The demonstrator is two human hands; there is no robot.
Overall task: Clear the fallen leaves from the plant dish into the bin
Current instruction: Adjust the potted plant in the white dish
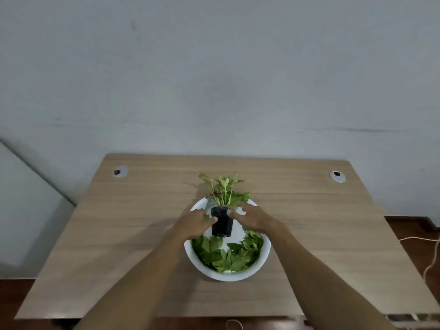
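A white round plant dish sits mid-table, its near half covered with several loose green leaves. A small black pot with a leafy green plant stands in the dish's far half. My left hand presses the pot's left side with its thumb at the rim. My right hand holds the pot's right side, fingers reaching around the back. No bin is in view.
The wooden table has two cable grommets, one at the far left and one at the far right. A grey wall rises behind it. A pale cord lies on the floor at right.
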